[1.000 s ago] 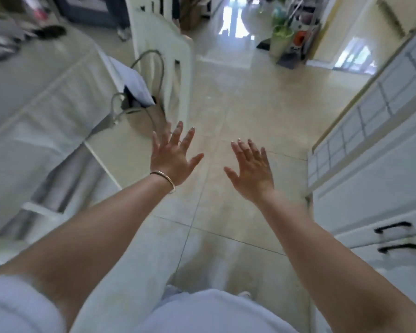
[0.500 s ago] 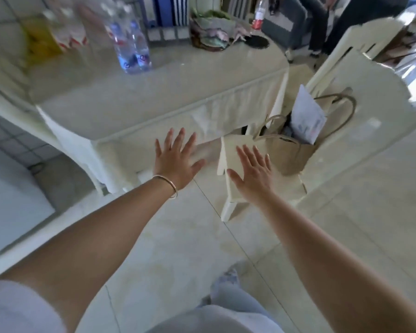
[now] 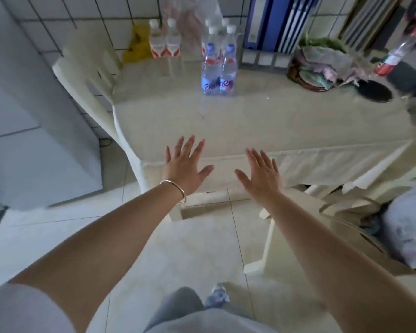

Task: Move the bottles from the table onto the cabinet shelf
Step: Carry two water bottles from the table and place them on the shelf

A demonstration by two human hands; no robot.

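Left hand [image 3: 183, 168] and right hand [image 3: 262, 175]: both extended forward, palms down, fingers straight and spread, holding nothing, above near edge of tabletop [image 3: 286, 121]. Bracelet [image 3: 175, 189] on left wrist. Blue-label bottles [image 3: 217, 66]: upright, clustered mid-tabletop, well apart from hands. Red-label bottles [image 3: 165, 42]: upright near tiled wall [image 3: 101, 20]. Dark round lid [image 3: 374, 91] at right.

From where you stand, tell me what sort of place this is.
Probably a home dining or utility room: tiled wall, cloth-covered table with water bottles, white chair on a tiled floor.
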